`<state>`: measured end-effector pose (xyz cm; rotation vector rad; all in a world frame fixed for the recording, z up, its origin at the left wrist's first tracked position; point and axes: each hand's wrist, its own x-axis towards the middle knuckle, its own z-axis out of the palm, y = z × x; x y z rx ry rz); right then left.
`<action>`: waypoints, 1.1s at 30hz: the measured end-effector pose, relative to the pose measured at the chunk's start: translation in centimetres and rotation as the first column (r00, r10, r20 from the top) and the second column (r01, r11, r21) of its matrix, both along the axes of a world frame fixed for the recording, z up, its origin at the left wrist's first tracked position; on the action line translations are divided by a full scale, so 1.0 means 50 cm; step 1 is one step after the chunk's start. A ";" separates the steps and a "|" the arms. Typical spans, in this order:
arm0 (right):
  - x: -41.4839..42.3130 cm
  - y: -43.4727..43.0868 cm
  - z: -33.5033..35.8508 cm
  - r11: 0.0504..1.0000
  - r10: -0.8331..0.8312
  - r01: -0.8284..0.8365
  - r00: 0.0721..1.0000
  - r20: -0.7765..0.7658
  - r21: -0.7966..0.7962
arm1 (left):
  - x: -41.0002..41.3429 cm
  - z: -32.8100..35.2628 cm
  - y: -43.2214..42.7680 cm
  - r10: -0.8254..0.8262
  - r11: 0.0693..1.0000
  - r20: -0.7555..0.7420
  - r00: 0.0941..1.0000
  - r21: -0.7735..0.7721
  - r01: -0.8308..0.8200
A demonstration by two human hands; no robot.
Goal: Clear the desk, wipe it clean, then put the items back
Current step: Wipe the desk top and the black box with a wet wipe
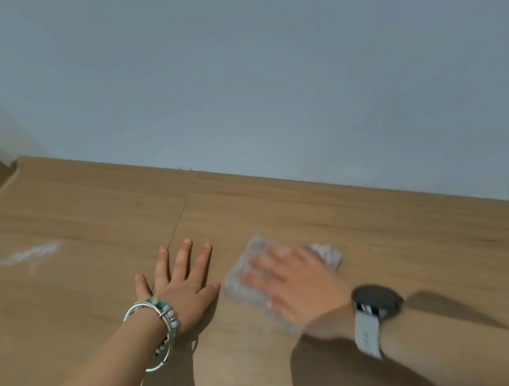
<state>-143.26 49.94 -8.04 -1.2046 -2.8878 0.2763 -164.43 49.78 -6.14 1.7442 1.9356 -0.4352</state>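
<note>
Plainly, from the head view, wiping is the step in hand. To do it well, the right hand [291, 283], flat with straight fingers on the cloth [328, 254], should press evenly, sweep in overlapping strokes, and work over to the white dusty smear [19, 256] at the left edge of the frame. The left hand [183, 287] lies flat with fingers spread, holding nothing, braced on the worktop [409, 250]. The cloth, at centre right of the frame, looks grey, thin, rumpled and blurred.
</note>
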 end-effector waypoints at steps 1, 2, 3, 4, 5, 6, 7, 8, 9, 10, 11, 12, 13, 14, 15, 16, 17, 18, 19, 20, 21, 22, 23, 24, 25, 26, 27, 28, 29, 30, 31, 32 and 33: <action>0.000 -0.013 0.012 0.992 0.099 -0.097 0.995 0.030 -0.082 | 0.000 0.001 0.001 0.000 1.000 0.003 1.000 0.004 0.000; 0.007 0.007 0.018 0.986 0.150 -0.147 0.988 0.028 -0.083 | 0.000 0.002 0.001 0.004 1.000 0.007 1.000 0.006 -0.004; 0.021 0.048 0.019 0.992 0.125 -0.125 0.992 0.019 -0.012 | 0.000 0.002 0.001 0.007 1.000 0.012 1.000 0.005 -0.007; 0.037 0.097 0.018 0.998 0.018 -0.020 0.999 0.029 0.060 | 0.000 0.003 0.000 0.005 1.000 0.011 1.000 0.003 -0.005; 0.054 0.146 0.019 0.988 -0.141 0.136 0.988 0.069 0.073 | 0.001 0.004 0.001 0.002 1.000 0.010 1.000 0.004 -0.002; 0.068 0.185 0.022 0.961 -0.274 0.269 0.957 0.091 0.063 | 0.001 0.003 0.001 0.004 1.000 0.012 1.000 0.008 -0.004; 0.072 0.206 0.015 0.940 -0.340 0.337 0.936 0.089 0.047 | 0.001 0.002 0.000 0.011 1.000 0.015 1.000 0.011 -0.012; 0.069 0.205 0.012 0.936 -0.351 0.349 0.934 0.067 0.045 | 0.002 0.002 0.001 0.010 1.000 0.014 1.000 0.013 -0.010; 0.060 0.181 0.005 0.948 -0.317 0.315 0.947 0.050 0.054 | 0.002 0.003 0.000 0.003 1.000 0.011 1.000 0.011 -0.003; 0.051 0.140 0.000 0.974 -0.220 0.217 0.975 0.043 0.065 | 0.002 0.003 -0.001 0.002 1.000 0.011 1.000 0.010 -0.002; 0.043 0.088 0.006 0.993 -0.091 0.090 0.996 0.020 0.072 | 0.002 0.003 -0.001 0.004 1.000 0.013 1.000 0.010 -0.004; 0.043 0.034 0.000 0.997 0.048 -0.048 0.999 0.008 0.065 | 0.001 0.003 -0.001 0.006 1.000 0.013 1.000 0.010 -0.006; 0.047 -0.015 0.005 0.987 0.155 -0.156 0.988 0.019 0.043 | 0.000 0.003 -0.002 0.006 1.000 0.013 1.000 0.013 -0.006; 0.051 -0.044 0.019 0.980 0.198 -0.198 0.979 0.050 0.008 | 0.001 0.003 -0.001 0.007 1.000 0.012 1.000 0.015 -0.007; 0.058 -0.042 0.031 0.982 0.189 -0.189 0.979 0.074 0.005 | 0.001 0.003 0.000 0.008 1.000 0.012 1.000 0.015 -0.008; 0.066 -0.020 0.035 0.988 0.153 -0.154 0.986 0.074 0.018 | 0.002 0.003 0.001 0.009 1.000 0.013 1.000 0.013 -0.009; 0.071 0.015 0.036 0.998 0.058 -0.058 0.996 0.062 -0.005 | 0.002 0.003 0.001 0.011 1.000 0.014 1.000 0.014 -0.011; 0.075 0.061 0.039 0.994 -0.101 0.103 0.993 0.055 -0.044 | 0.003 0.002 0.001 0.013 1.000 0.014 1.000 0.017 -0.014; 0.075 0.106 0.040 0.962 -0.259 0.263 0.964 0.069 -0.068 | 0.003 0.001 0.000 0.018 1.000 0.013 1.000 0.021 -0.018; 0.071 0.141 0.039 0.922 -0.378 0.383 0.923 0.073 -0.062 | 0.003 0.001 0.000 0.023 0.999 0.012 1.000 0.025 -0.023; 0.066 0.154 0.032 0.892 -0.446 0.450 0.892 0.069 -0.051 | 0.003 0.000 -0.001 0.024 0.999 0.009 1.000 0.033 -0.024; 0.059 0.143 0.021 0.890 -0.450 0.453 0.891 0.057 -0.049 | 0.004 0.000 -0.001 0.019 0.999 0.004 1.000 0.043 -0.019; 0.054 0.110 0.011 0.914 -0.400 0.403 0.915 0.047 -0.055 | 0.006 0.000 -0.002 0.014 0.998 0.002 1.000 0.055 -0.014; 0.047 0.057 0.005 0.949 -0.308 0.308 0.951 0.014 -0.065 | 0.007 0.000 -0.004 0.013 0.998 0.002 1.000 0.064 -0.013; 0.043 -0.008 -0.001 0.981 -0.185 0.185 0.983 -0.006 -0.052 | 0.007 0.000 -0.006 0.012 0.997 0.000 1.000 0.070 -0.012; 0.044 -0.076 0.004 0.998 -0.056 0.056 0.998 0.000 -0.023 | 0.007 0.000 -0.008 0.004 0.997 -0.005 1.000 0.071 -0.004; 0.057 -0.123 0.000 0.999 0.040 -0.040 0.999 0.006 0.005 | 0.007 0.000 -0.011 -0.003 0.998 -0.012 1.000 0.070 0.003; 0.073 -0.137 0.002 0.996 0.089 -0.089 0.996 0.015 0.004 | 0.006 -0.002 -0.012 -0.006 0.997 -0.017 1.000 0.072 0.008; 0.089 -0.120 0.006 0.993 0.120 -0.119 0.992 0.032 -0.022 | 0.005 -0.004 -0.013 -0.007 0.997 -0.020 1.000 0.076 0.008; 0.109 -0.079 0.009 0.995 0.096 -0.096 0.995 0.036 -0.007 | 0.005 -0.006 -0.014 -0.005 0.997 -0.022 1.000 0.083 0.007; 0.139 -0.025 0.003 0.999 0.003 -0.004 0.999 0.036 0.036 | 0.005 -0.007 -0.015 -0.003 0.996 -0.026 1.000 0.091 0.006; 0.174 0.033 0.006 0.983 -0.162 0.160 0.987 0.016 0.095 | 0.007 -0.008 -0.016 -0.003 0.995 -0.032 0.999 0.096 0.006; 0.214 0.086 0.011 0.938 -0.338 0.334 0.941 0.031 0.092 | 0.008 -0.008 -0.018 -0.006 0.995 -0.040 0.999 0.101 0.010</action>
